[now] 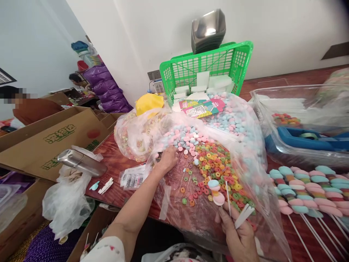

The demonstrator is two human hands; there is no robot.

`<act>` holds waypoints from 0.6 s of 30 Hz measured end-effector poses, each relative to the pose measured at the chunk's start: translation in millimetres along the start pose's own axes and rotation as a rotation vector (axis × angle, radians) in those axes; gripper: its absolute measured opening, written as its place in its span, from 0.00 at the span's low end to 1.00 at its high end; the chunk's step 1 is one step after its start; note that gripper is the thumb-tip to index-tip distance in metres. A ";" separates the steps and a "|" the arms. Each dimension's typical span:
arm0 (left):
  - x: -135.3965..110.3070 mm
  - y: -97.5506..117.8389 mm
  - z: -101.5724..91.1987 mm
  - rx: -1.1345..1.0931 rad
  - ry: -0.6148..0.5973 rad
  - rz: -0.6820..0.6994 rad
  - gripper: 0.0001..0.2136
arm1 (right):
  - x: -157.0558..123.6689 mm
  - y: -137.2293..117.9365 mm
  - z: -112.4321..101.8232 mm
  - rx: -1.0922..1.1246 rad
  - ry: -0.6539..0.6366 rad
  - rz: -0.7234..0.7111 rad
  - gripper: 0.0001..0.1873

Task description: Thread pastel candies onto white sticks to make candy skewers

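Note:
My left hand point(167, 159) reaches into a large clear plastic bag point(253, 171) and rests on a heap of pink and blue round candies point(188, 136), fingers curled among them. Beside that heap lies a pile of small coloured ring candies point(215, 163). My right hand point(240, 233), near the bottom edge, is closed on a white stick point(228, 202) with a few candies threaded on its top point(216, 191); it also pinches some flat white pieces point(244, 215).
Finished candy skewers point(308, 189) lie in a row at the right. Behind are a green basket point(207, 65), a clear tub with a blue tape dispenser point(305, 138), and another candy bag point(133, 134). A cardboard box point(51, 142), metal flask point(81, 162) and white bag point(65, 203) stand left.

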State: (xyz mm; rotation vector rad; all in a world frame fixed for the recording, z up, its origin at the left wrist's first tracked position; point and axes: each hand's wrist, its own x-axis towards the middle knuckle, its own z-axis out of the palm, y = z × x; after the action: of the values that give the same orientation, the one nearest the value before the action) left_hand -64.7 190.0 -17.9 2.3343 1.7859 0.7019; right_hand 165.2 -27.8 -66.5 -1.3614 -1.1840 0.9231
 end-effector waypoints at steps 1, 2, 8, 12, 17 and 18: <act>0.2 -0.4 1.7 0.009 0.019 0.005 0.10 | 0.2 0.9 0.0 0.009 -0.017 0.007 0.22; 1.5 -0.4 3.0 0.018 0.039 0.009 0.11 | 0.3 1.7 -0.2 0.019 -0.025 0.012 0.22; 14.4 9.4 16.6 0.032 -0.023 0.114 0.11 | 2.4 -1.1 0.0 -0.028 -0.021 -0.061 0.20; 8.5 16.2 23.3 -0.005 -0.075 0.178 0.13 | 3.1 -2.5 0.0 -0.068 -0.018 -0.129 0.16; 11.0 9.9 15.3 -0.086 -0.057 0.137 0.12 | 1.1 -3.6 1.6 -0.065 -0.018 -0.116 0.14; 13.8 8.7 13.8 -0.102 -0.053 0.120 0.11 | 1.1 -4.2 2.0 -0.071 -0.013 -0.140 0.14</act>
State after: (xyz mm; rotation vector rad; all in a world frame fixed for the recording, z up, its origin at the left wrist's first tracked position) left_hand -48.4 202.9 -23.0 2.3846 1.5605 0.7220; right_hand 162.8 -26.6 -62.6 -1.3124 -1.3152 0.7983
